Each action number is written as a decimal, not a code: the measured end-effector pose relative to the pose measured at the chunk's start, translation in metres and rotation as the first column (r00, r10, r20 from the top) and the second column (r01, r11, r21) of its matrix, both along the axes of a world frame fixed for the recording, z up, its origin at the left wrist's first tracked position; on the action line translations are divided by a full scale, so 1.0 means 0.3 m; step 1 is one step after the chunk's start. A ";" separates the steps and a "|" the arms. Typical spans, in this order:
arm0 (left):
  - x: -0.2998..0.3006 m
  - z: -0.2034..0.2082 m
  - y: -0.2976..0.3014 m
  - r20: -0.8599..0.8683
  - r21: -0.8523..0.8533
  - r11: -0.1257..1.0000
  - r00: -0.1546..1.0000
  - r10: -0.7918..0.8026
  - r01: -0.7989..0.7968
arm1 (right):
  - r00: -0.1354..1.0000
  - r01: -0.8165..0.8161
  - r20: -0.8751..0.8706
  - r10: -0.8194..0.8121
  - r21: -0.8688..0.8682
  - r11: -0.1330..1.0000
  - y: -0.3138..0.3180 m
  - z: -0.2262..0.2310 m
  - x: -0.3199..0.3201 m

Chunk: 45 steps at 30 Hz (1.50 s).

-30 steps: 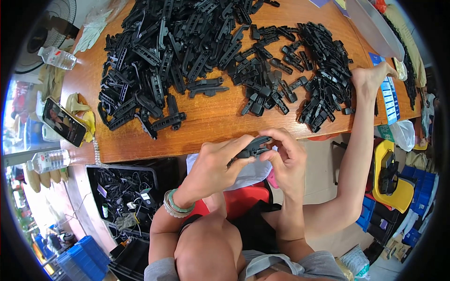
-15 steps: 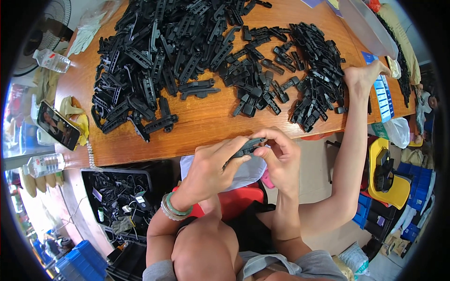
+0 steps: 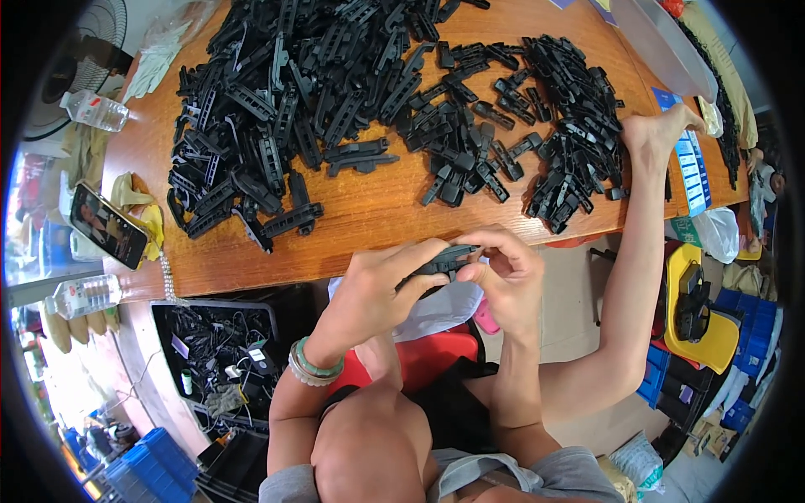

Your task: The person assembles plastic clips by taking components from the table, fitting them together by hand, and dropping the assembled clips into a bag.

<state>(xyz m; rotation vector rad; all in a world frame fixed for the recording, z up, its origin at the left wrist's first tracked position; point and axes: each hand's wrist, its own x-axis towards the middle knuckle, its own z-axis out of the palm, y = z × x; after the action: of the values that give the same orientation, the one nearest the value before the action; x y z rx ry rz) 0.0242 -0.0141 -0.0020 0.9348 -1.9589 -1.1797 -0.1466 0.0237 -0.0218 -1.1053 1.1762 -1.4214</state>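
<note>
Just off the table's near edge, my left hand (image 3: 381, 289) is closed around a black plastic part (image 3: 446, 261), long and narrow, slanting up to the right. The thumb and fingers of my right hand (image 3: 507, 281) pinch its right end, where a small tab sticks down. My palms and fingers hide part of it. Beyond my hands on the wooden table (image 3: 360, 239) lies a large heap of long black slotted parts (image 3: 285, 109). Smaller black clip-like parts (image 3: 461, 159) are scattered to its right, beside a denser pile of them (image 3: 574, 134).
My bare foot (image 3: 650, 138) rests on the table's right side. At the left edge stand a phone (image 3: 107, 225) and plastic bottles (image 3: 84, 295). Below the table is a black bin (image 3: 218, 352) of parts and cables. A yellow chair (image 3: 700, 335) stands at right.
Both hands stay on the black part with only slight finger shifts. The whole view has moved a little, so everything sits slightly farther right.
</note>
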 end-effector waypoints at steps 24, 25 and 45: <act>0.075 -0.015 -0.221 0.391 -0.570 0.804 0.806 0.445 -0.167 | 0.309 0.038 -0.898 -0.312 -0.316 0.948 -0.285 0.086 0.038; 0.079 -0.017 -0.220 0.421 -0.571 0.813 0.808 0.412 -0.118 | 0.461 0.150 -0.823 -0.332 -0.296 0.943 -0.267 0.101 0.039; -0.028 0.029 0.003 -0.071 0.042 0.993 0.991 0.116 -0.113 | 0.984 0.137 -0.098 -0.148 -0.111 0.984 -0.017 0.057 0.050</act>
<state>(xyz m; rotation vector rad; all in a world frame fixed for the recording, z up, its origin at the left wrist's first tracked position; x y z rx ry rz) 0.0159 -0.0134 0.0066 0.9960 -1.8055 -1.1729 -0.1315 0.0187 -0.0046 -1.2006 1.2904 -1.5654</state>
